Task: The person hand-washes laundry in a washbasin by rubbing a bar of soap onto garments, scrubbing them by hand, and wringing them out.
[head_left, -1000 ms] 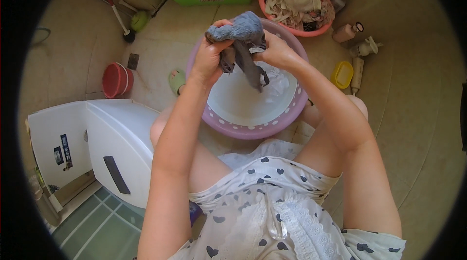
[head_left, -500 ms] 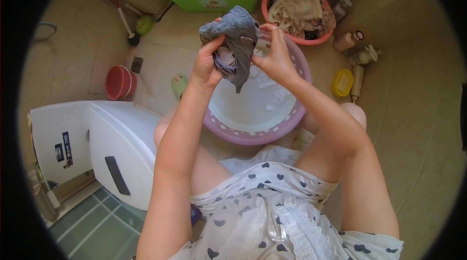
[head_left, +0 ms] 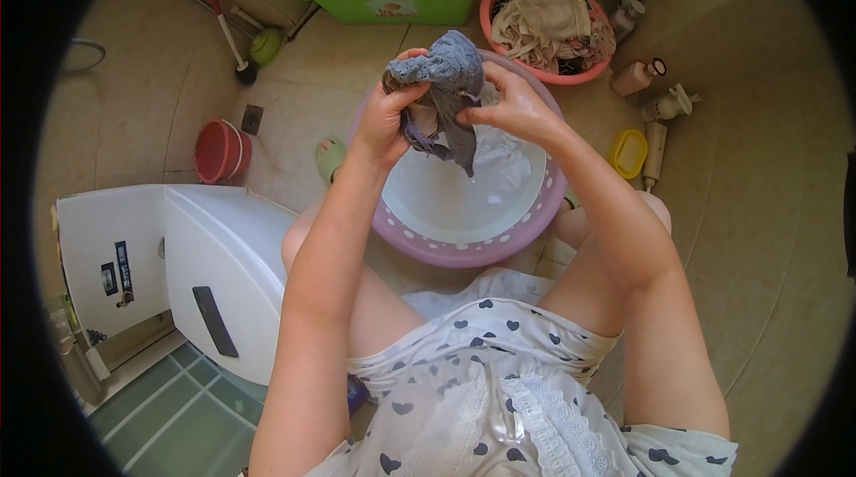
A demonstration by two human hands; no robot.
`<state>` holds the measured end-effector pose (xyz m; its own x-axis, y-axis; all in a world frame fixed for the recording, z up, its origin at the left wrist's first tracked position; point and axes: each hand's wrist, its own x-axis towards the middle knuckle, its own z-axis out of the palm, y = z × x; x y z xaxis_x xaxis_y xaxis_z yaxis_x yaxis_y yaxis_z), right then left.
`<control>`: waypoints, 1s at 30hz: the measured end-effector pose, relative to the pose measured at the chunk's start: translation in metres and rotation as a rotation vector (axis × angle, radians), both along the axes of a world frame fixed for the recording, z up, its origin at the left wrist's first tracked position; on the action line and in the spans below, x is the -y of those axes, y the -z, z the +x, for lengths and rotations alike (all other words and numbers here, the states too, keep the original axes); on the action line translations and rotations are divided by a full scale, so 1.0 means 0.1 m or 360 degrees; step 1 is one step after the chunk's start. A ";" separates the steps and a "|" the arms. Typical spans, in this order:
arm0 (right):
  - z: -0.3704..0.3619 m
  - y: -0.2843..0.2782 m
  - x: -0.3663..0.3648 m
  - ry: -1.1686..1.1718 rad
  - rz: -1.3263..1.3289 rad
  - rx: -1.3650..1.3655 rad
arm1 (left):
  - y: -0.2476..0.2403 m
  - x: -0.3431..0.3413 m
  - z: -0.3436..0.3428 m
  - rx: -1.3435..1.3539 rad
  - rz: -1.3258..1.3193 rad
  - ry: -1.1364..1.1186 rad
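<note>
I hold a wet grey lace undergarment [head_left: 455, 76] bunched up above a round purple basin [head_left: 450, 256] with white dots on its rim. My left hand [head_left: 383, 120] is closed around its left side, thumb across the front, and thin lavender straps hang below that thumb. My right hand [head_left: 522, 110] pinches the right side between thumb and fingers. A grey end of the garment dangles over the cloudy water. White cloth [head_left: 506, 160] lies in the basin's water at the right.
Beyond the basin stand a green tub [head_left: 392, 6] of water and a pink basket [head_left: 584, 74] of clothes. Several bottles [head_left: 635, 76] and a yellow dish [head_left: 629, 154] line the right. To the left are a red bucket [head_left: 218, 152], a toilet brush [head_left: 227, 36] and a white appliance [head_left: 218, 272].
Both hands and the grey undergarment have come slightly lower and to the right. The right fingers have shifted on the cloth, and more of the white cloth in the water shows.
</note>
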<state>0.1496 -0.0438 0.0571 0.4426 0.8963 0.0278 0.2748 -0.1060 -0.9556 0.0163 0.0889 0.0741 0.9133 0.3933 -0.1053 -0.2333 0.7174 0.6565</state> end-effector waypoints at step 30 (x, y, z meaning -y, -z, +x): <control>-0.04 -0.35 -0.10 0.0033 -0.0089 -0.0674 | 0.38 -0.27 -0.05 -0.0850 0.1229 -0.0077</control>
<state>0.1456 -0.0334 0.0921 0.4224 0.8821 -0.2087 -0.1433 -0.1623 -0.9763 0.0113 0.1156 0.0359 0.8003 0.5654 -0.1996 0.2177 0.0363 0.9753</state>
